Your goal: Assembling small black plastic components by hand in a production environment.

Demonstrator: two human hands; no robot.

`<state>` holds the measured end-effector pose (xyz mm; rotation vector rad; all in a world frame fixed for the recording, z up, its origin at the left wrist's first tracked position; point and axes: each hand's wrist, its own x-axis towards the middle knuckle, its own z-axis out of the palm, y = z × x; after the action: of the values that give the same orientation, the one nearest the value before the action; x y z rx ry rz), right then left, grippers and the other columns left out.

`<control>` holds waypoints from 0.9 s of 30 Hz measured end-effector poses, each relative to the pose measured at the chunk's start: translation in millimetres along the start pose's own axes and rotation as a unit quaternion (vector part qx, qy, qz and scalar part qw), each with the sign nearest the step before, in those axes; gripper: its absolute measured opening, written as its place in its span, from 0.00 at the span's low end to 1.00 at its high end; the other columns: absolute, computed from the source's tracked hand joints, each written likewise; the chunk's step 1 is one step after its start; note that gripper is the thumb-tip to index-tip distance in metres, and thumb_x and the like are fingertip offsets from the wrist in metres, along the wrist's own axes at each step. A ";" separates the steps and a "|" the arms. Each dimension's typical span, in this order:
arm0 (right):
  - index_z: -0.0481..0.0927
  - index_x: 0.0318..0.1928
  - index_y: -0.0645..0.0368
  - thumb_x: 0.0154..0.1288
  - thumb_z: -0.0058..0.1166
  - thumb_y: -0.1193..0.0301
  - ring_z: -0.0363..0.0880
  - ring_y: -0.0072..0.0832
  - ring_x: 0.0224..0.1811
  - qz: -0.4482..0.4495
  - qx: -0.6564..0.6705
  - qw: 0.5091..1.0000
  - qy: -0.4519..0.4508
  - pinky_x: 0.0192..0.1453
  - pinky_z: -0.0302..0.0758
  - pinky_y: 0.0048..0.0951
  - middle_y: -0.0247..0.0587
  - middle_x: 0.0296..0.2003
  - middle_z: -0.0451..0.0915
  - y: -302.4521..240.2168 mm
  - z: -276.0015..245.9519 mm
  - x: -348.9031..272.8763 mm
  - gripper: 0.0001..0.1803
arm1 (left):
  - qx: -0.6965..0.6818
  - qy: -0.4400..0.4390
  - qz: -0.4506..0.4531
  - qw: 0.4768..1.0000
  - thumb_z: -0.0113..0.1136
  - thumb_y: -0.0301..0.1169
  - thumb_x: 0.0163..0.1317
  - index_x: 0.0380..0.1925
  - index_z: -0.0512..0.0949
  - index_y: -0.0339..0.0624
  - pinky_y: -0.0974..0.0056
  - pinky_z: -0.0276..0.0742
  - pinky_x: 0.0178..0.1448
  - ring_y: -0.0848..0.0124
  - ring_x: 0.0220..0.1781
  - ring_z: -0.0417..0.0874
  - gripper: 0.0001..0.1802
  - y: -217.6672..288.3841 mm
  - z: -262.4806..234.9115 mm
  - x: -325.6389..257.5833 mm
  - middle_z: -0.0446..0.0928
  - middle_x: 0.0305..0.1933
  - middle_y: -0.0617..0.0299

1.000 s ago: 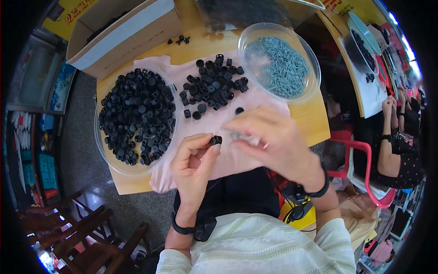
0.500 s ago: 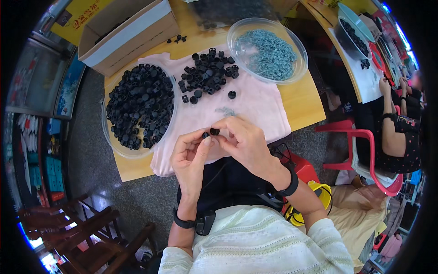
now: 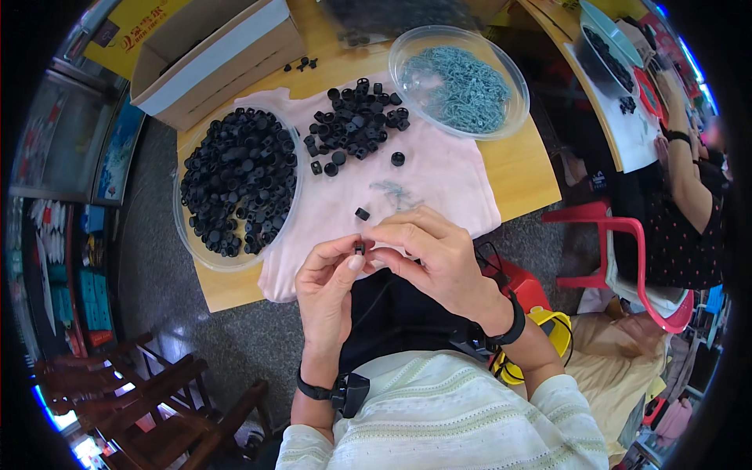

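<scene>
Between its thumb and fingertips, my left hand (image 3: 329,274) pinches a small black plastic part (image 3: 359,247). My right hand (image 3: 439,254) is curled close beside that part, thumb and forefinger bent toward it. Whether its fingertips hold anything is hidden. Just beyond my fingers, a loose black plastic piece (image 3: 362,213) lies on the pale pink cloth (image 3: 462,184). A few thin blue-grey pieces (image 3: 394,192) are scattered farther up, with a single round black piece (image 3: 398,159) above them. A heap of black plastic pieces (image 3: 356,121) covers the cloth's far middle.
At left, a clear round tub (image 3: 182,227) holds many black pieces. A second clear tub (image 3: 513,125) at far right contains blue-grey pieces. A cardboard box (image 3: 227,63) stands at the back left. Beside the table's right side are a red chair (image 3: 642,266) and another person (image 3: 689,188).
The black piece that was at my right fingertips now lies on the cloth. My right hand has shifted slightly down and right. The other person's arm has reached farther forward.
</scene>
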<state>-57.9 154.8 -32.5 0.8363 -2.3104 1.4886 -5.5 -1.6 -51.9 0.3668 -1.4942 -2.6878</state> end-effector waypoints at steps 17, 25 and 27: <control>0.83 0.43 0.62 0.61 0.61 0.77 0.78 0.16 0.35 0.252 0.281 0.926 -0.013 0.32 0.73 0.17 0.34 0.36 0.81 5.1 -23.6 -20.7 0.10 | 0.038 -0.068 -0.045 0.996 0.62 0.19 0.60 0.47 0.78 0.33 0.69 0.79 0.48 0.69 0.46 0.83 0.14 -2.1 20.7 -3.1 0.81 0.42 0.56; 0.81 0.47 0.62 0.66 0.58 0.74 0.70 0.08 0.25 0.373 0.460 0.805 -0.039 0.25 0.64 0.10 0.31 0.36 0.82 13.2 -28.7 -24.5 0.11 | 0.115 -0.039 -0.025 0.992 0.62 0.18 0.60 0.44 0.78 0.32 0.70 0.78 0.49 0.71 0.44 0.83 0.12 4.6 31.4 -4.8 0.82 0.41 0.56; 0.81 0.48 0.61 0.67 0.57 0.72 0.69 0.06 0.24 0.380 0.478 0.791 -0.034 0.23 0.61 0.08 0.30 0.36 0.83 14.3 -27.0 -25.6 0.11 | 0.138 -0.032 -0.009 0.990 0.61 0.18 0.61 0.43 0.77 0.32 0.68 0.79 0.46 0.69 0.42 0.84 0.10 3.6 32.7 -4.7 0.82 0.40 0.54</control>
<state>-48.4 191.7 -44.3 0.0276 -1.8876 3.1310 -8.6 24.4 -31.4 0.3090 -1.8960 -2.5306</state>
